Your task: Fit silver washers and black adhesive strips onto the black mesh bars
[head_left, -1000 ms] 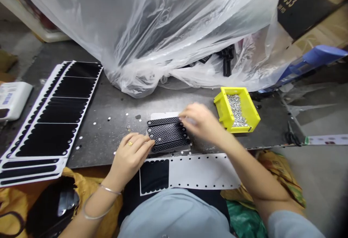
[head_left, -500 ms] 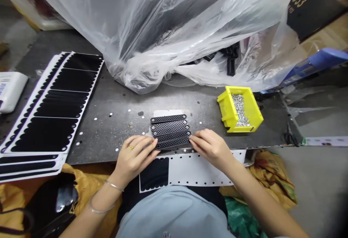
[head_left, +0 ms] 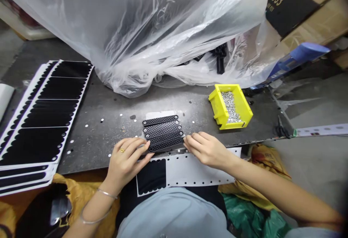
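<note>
Several black strips with a diamond mesh texture and small round pieces at their ends lie side by side near the table's front edge. Pinched at the left end of the nearest strip are the fingertips of my left hand. My right hand has its fingertips closed at that strip's right end. Part of a white sheet shows behind the strips. A sheet with a black panel and a row of holes lies below the table edge, across my lap.
To the right stands a yellow bin of small shiny metal pieces. Printed black sheets lie at the left. A large clear plastic bag hangs over the table's back. Scissors rest near the right edge, below a blue object.
The camera view has turned, so the table's contents sit further left in the picture. Both hands stay at the ends of the nearest strip; my right forearm is angled lower and further out.
</note>
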Action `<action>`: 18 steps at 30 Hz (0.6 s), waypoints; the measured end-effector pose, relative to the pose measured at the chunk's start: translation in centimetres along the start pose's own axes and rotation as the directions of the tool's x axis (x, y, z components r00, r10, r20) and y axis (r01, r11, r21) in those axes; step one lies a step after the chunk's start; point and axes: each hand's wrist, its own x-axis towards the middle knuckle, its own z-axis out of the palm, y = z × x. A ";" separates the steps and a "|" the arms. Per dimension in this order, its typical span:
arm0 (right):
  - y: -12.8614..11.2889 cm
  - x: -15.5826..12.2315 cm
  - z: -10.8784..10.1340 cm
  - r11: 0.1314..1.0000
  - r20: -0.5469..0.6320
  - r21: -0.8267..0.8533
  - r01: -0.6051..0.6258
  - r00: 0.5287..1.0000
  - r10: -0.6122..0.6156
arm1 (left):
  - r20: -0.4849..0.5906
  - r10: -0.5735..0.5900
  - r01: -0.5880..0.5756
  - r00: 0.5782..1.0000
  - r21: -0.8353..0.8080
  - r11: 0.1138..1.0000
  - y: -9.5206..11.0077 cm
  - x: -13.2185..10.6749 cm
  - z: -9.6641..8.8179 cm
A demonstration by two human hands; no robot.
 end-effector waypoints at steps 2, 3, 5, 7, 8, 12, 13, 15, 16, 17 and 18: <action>-0.4 -0.3 0.4 0.996 -0.007 0.029 -0.085 0.996 0.085 | -0.002 -0.004 0.004 1.000 -0.014 1.000 0.1 0.0 0.0; -0.7 -0.4 0.5 0.990 -0.008 0.032 -0.137 0.991 0.137 | -0.005 -0.006 0.006 1.000 -0.019 1.000 0.1 0.0 0.1; -1.1 -0.6 0.8 0.976 0.004 0.029 -0.214 0.977 0.214 | -0.013 -0.014 0.014 1.000 -0.020 1.000 0.1 0.0 0.3; -1.3 -0.5 0.9 0.970 0.028 0.034 -0.241 0.970 0.240 | -0.019 -0.025 0.024 1.000 -0.017 1.000 0.1 -0.1 0.5; -1.3 -0.4 0.8 0.971 0.046 0.040 -0.234 0.972 0.232 | -0.019 -0.031 0.030 0.999 -0.015 0.999 0.1 -0.1 0.5; 0.3 0.3 -0.2 0.987 0.150 0.080 -0.139 0.981 0.126 | -0.029 -0.025 0.025 0.999 -0.012 1.000 0.0 -0.3 0.7; 1.3 0.7 -0.5 0.988 0.194 0.085 -0.131 0.975 0.113 | -0.034 -0.020 0.019 0.999 -0.013 1.000 0.0 -0.3 0.8; 4.5 1.8 -1.0 0.979 0.276 0.040 -0.199 0.944 0.180 | -0.041 -0.019 0.019 0.999 -0.016 1.000 0.0 -0.3 0.8; 6.5 2.5 -1.1 0.963 0.298 -0.017 -0.269 0.918 0.262 | -0.043 -0.026 0.025 0.999 -0.017 1.000 0.1 -0.3 0.8; 8.7 3.3 -1.1 0.928 0.306 -0.099 -0.359 0.877 0.372 | -0.045 -0.035 0.034 0.998 -0.017 0.999 0.2 -0.3 0.9; 10.9 4.2 -0.9 0.883 0.309 -0.173 -0.436 0.827 0.469 | -0.043 -0.044 0.044 0.998 -0.017 0.999 0.4 -0.3 0.8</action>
